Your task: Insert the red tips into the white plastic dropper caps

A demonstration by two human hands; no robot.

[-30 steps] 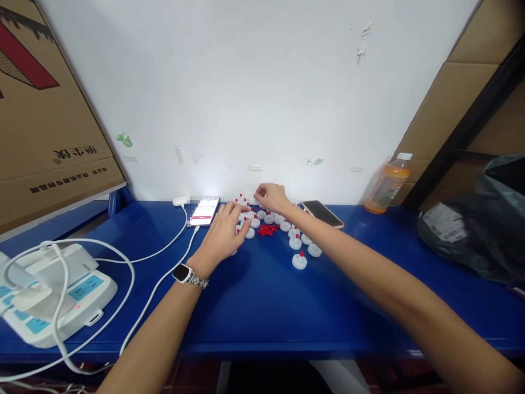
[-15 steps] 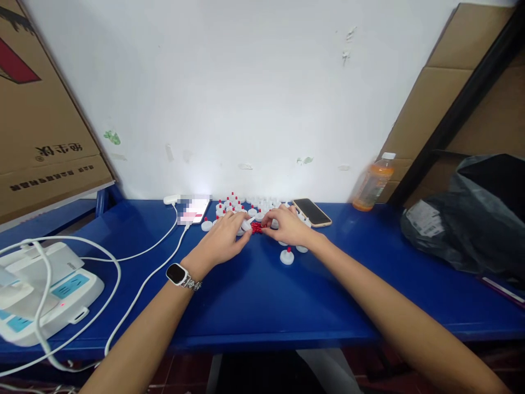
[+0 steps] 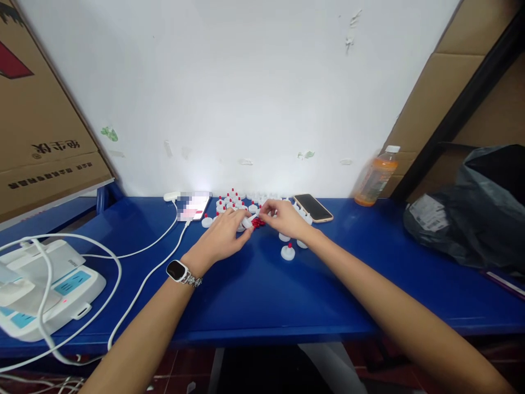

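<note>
My left hand (image 3: 225, 235) is closed on a white nozzle cap (image 3: 248, 221), its thin tip pointing right toward the other hand. Thumb and fingers of my right hand (image 3: 283, 218) are pinched together beside that tip; whatever is between them is too small or hidden to make out. Just below the fingertips lies a small pile of red tip caps (image 3: 257, 222) on the blue table. Behind and left of the hands stand several white nozzle caps with red tips (image 3: 233, 198). One more red-tipped white cap (image 3: 287, 252) sits nearer me, below my right wrist.
A dark-screened phone (image 3: 314, 208) lies right of the caps, and a lit phone (image 3: 196, 206) with a cable lies left. A power strip (image 3: 53, 295) and looping white cables take up the left side. An orange drink bottle (image 3: 376, 176) and a black plastic bag (image 3: 447, 213) are at right.
My right hand has lifted from the pile of red tip caps to beside the tip of the white nozzle cap. My left hand keeps its hold. The view has shifted slightly.
</note>
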